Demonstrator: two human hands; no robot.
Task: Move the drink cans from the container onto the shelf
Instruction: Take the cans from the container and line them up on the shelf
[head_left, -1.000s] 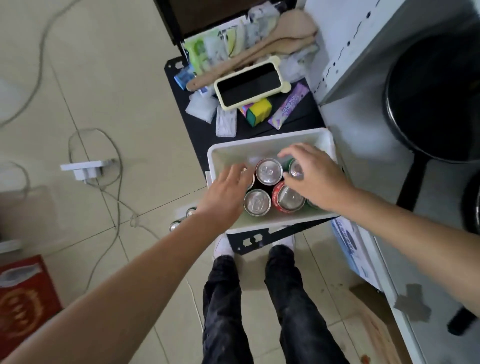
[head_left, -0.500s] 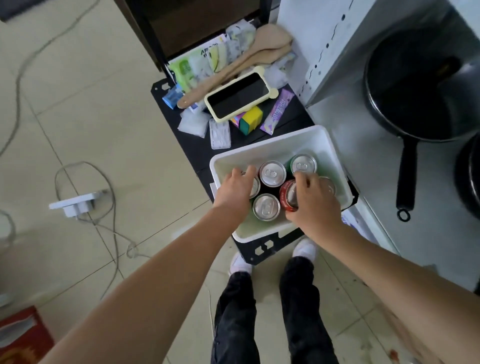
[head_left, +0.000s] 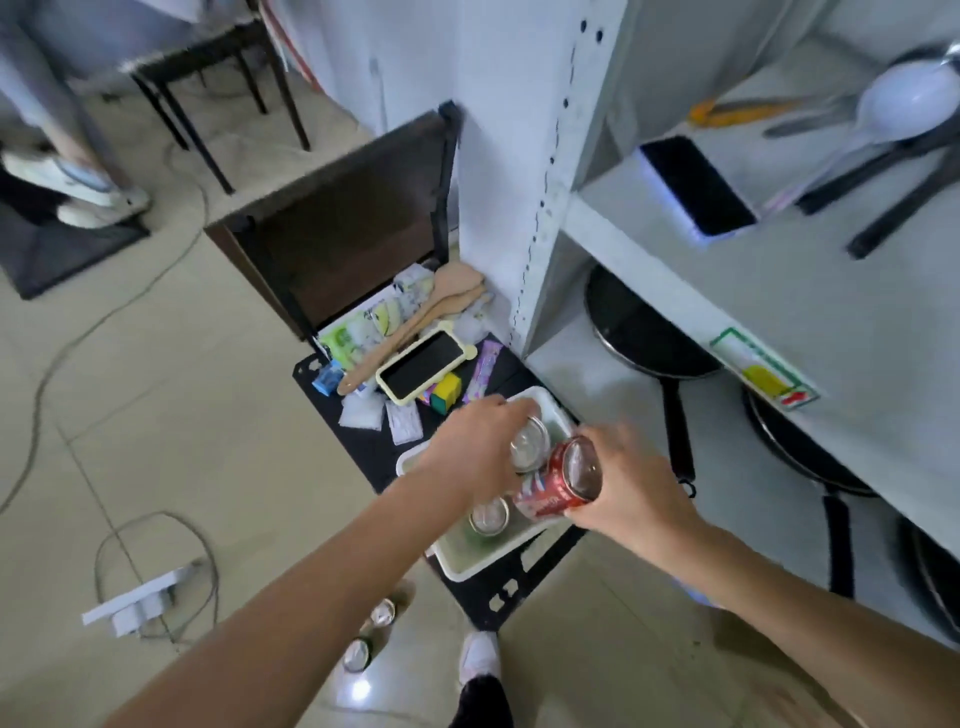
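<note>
the right hand (head_left: 631, 488) grips a red can (head_left: 558, 480), fingers wrapped round its side, and holds it tilted above the near right part of the white bin (head_left: 470, 564). the can's silver top faces up and toward the camera. the left hand (head_left: 480, 449) is closed over a silver-topped can (head_left: 529, 446), which sits high, at or above the bin's rim; whether it has cleared the bin cannot be told. a third can (head_left: 488, 517) stands upright in the bin, below and between the two hands, with a green side just showing.

the bin rests on a low black stand (head_left: 363, 447). beyond the bin on that stand lie a phone (head_left: 426, 366) in a pale case, wooden spoons (head_left: 415, 322), a yellow and green sponge (head_left: 447, 392) and several small packets. two more cans (head_left: 370, 634) stand on the tiled floor just left of the person's white shoe (head_left: 480, 657).

to the right is the white shelf (head_left: 831, 291). its upper board carries another phone (head_left: 696, 189), a white ladle (head_left: 893, 109) and dark-handled utensils. the board below holds black pans (head_left: 649, 338) with long handles. a power strip (head_left: 137, 605) and cables lie on the floor at left. the picture is somewhat blurred around the hands.
</note>
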